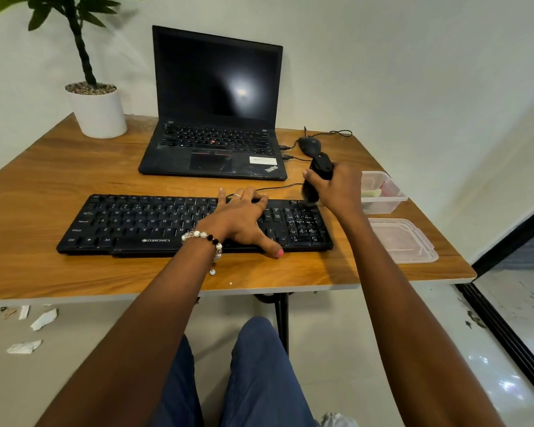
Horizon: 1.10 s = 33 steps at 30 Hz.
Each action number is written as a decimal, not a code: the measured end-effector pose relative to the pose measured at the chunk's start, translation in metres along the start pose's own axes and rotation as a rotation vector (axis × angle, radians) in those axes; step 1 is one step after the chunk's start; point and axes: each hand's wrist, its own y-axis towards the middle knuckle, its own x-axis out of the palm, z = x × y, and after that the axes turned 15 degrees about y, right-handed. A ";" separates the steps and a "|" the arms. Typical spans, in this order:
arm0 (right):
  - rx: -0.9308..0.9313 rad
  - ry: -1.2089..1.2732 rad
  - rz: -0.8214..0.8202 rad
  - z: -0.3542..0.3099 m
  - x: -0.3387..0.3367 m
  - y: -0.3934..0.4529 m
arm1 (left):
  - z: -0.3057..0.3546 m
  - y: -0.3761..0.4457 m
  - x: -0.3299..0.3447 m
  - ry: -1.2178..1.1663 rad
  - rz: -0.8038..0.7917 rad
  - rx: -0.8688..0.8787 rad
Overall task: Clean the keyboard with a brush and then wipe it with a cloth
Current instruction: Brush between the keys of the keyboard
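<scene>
Right hand [339,188] is gripping a black brush [316,180], bristles touching the keyboard [154,224] at its 2 o'clock corner | left hand [244,220] is lying flat, fingers spread, pressing on keys right of centre | I'm seeing the keyboard sitting on the table [74,167], laptop [216,118] at 12 o'clock, clear tub [383,192] at 3 o'clock.

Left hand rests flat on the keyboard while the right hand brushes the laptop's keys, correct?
Not quite. In the head view the right hand holds the brush over the right end of the keyboard, not the laptop. The left hand does rest flat on it.
</scene>
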 end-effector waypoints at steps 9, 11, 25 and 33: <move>0.002 0.082 0.022 -0.003 0.003 0.002 | 0.001 -0.002 -0.002 -0.008 -0.005 -0.003; 0.022 0.142 0.018 -0.005 0.007 0.001 | 0.001 -0.003 -0.001 -0.007 0.000 -0.003; 0.117 0.218 -0.077 -0.015 -0.007 0.008 | -0.001 0.001 0.006 0.005 0.010 -0.008; 0.212 0.149 -0.160 -0.010 -0.021 0.020 | -0.002 0.002 0.006 0.020 0.014 0.001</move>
